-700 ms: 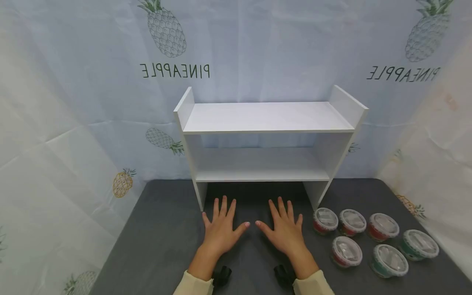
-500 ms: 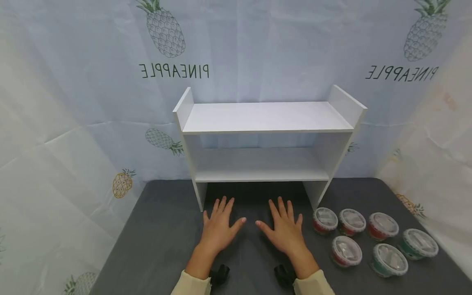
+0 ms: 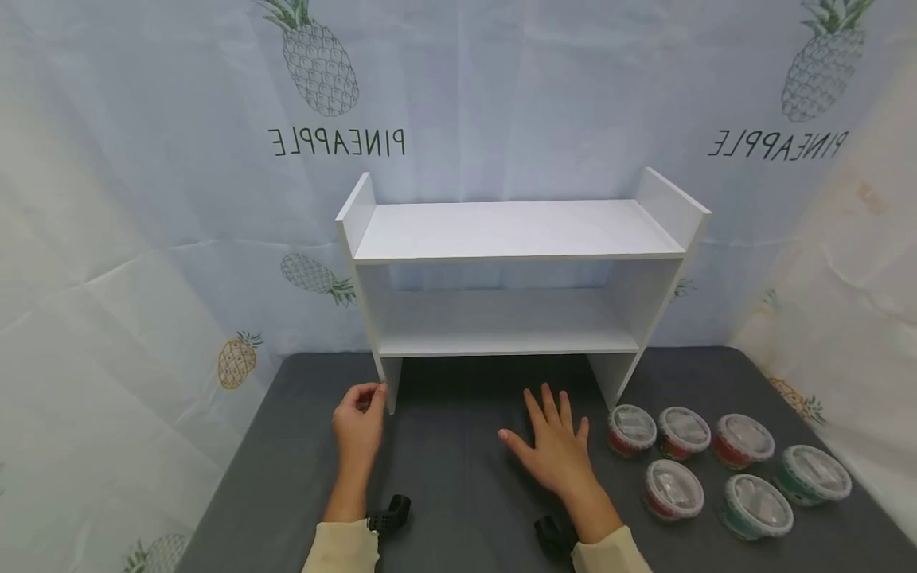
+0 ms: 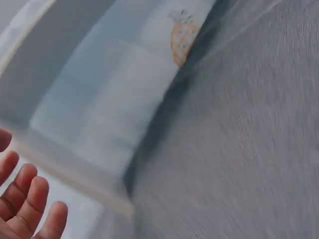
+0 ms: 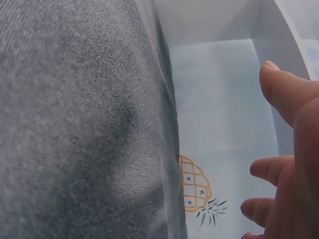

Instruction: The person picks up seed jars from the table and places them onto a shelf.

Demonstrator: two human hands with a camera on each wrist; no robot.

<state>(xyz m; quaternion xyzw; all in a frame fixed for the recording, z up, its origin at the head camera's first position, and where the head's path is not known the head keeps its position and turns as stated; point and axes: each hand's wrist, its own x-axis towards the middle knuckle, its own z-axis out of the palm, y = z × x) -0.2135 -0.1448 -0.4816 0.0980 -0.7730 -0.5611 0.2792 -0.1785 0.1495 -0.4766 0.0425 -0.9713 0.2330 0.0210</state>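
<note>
A white two-tier shelf (image 3: 501, 341) stands on the dark tabletop. In the head view, my left hand (image 3: 358, 426) is at the shelf's left side panel (image 3: 390, 376), its fingers bent and its fingertips overlapping the panel's front edge. The left wrist view shows loosely bent fingers (image 4: 34, 199) beside that blurred panel, with nothing visible between them. My right hand (image 3: 557, 454) is palm down with fingers spread, in front of the shelf's lower opening. The right wrist view has its thumb (image 5: 284, 92) and fingertips apart, holding nothing.
Several lidded clear cups, including a red one (image 3: 632, 430) and a green one (image 3: 756, 508), stand to the right of my right hand. A pineapple-print cloth (image 3: 458, 95) hangs behind the shelf and along both sides of the table (image 3: 301, 446).
My left hand has moved left to the shelf's left side panel, and its spread fingers have bent. My right hand stays almost where it was.
</note>
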